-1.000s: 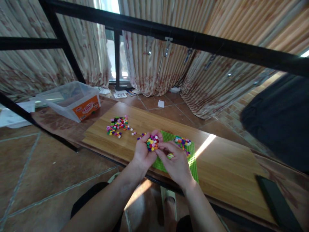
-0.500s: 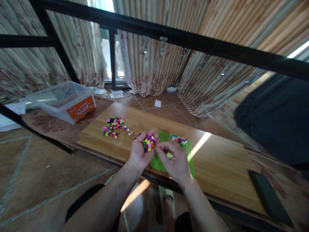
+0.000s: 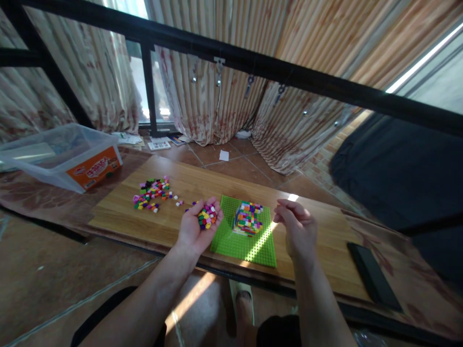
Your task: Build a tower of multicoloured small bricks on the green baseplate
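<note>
My left hand point(image 3: 198, 224) is cupped palm up, cradling a heap of small coloured toy bricks point(image 3: 207, 217). It hovers by the left edge of a green studded baseplate point(image 3: 226, 241). On that plate stands a block-shaped build of multicoloured bricks point(image 3: 248, 219), with a notch in its right side. Just past the plate's right edge, my right hand point(image 3: 298, 224) is raised with thumb and fingertips pinched together. Whatever may be between those fingertips is too small to make out.
Loose bricks point(image 3: 152, 193) lie spread on the left of the wooden board point(image 3: 195, 176). A clear plastic bin point(image 3: 61, 159) with an orange label stands beyond them. A dark flat slab point(image 3: 372, 274) lies at the right end. A black metal bar point(image 3: 231, 62) crosses ahead.
My right hand has left the bricks in my left palm, where it pinched an orange piece, and moved right past the baseplate. The build now shows fully. The view has shifted right.
</note>
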`<state>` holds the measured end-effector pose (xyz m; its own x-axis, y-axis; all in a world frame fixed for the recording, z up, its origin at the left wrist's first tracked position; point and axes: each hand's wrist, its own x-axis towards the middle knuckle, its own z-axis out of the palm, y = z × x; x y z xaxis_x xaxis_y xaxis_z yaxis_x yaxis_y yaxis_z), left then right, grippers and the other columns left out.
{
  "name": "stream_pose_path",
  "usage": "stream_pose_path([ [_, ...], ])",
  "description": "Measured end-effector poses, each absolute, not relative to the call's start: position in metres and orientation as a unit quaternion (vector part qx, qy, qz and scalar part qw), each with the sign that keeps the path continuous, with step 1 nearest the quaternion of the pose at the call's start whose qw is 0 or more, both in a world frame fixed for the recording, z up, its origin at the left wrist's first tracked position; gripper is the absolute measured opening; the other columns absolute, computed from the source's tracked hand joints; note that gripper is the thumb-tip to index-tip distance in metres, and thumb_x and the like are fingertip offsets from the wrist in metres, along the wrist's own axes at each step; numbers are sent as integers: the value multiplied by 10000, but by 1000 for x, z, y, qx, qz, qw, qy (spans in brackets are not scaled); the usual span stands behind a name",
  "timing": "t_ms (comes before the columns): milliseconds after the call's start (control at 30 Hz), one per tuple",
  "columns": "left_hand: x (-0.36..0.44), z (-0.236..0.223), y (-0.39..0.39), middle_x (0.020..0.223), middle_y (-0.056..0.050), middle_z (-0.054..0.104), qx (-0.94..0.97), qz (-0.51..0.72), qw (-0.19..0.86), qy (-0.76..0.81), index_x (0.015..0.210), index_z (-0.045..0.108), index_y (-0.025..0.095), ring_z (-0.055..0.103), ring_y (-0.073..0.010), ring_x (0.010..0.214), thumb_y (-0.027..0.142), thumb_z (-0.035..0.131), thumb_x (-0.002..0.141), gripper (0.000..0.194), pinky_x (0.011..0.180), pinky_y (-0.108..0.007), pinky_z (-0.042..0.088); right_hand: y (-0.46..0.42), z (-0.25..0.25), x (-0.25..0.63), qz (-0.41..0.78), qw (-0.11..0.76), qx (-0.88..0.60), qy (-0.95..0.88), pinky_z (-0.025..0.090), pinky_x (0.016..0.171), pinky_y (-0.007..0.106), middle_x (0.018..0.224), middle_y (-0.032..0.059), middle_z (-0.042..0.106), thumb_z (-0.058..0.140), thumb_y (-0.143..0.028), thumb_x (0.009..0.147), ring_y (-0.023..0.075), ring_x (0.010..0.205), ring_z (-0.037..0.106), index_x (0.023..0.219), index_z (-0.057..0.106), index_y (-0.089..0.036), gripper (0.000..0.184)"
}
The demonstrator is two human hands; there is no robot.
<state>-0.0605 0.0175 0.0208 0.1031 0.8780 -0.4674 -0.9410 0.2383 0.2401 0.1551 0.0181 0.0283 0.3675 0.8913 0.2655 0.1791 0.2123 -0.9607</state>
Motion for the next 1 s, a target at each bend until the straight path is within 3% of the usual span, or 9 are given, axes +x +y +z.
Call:
stream_pose_path([
  [433, -60, 20, 19, 717, -94, 621, -54, 607, 744, 274, 823, 633, 73, 612, -134, 655, 160, 421, 881, 236, 579, -255, 536, 21, 16, 163, 382, 530, -601, -459, 469, 500, 264, 621, 29, 657, 748, -400, 589, 135, 532, 575, 789, 664, -155, 327],
  [667, -60, 23, 19, 717, -100, 616, -52, 606, 743, 279, 810, 632, 66, 608, -140, 660, 174, 419, 886, 251, 576, -261, 536, 25, 4, 165, 365, 497, -597, -514, 453, 494, 255, 664, 26, 679, 724, -387, 631, 150, 588, 579, 786, 706, -173, 264],
  [1000, -62, 22, 18, 724, -106, 621, -44, 608, 743, 276, 812, 637, 52, 611, -145, 663, 176, 431, 884, 251, 592, -271, 536, 26, 7, 159, 368, 513, -589, -504, 449, 537, 266, 660, 19, 688, 733, -309, 617, 138, 588, 564, 738, 725, -180, 177],
])
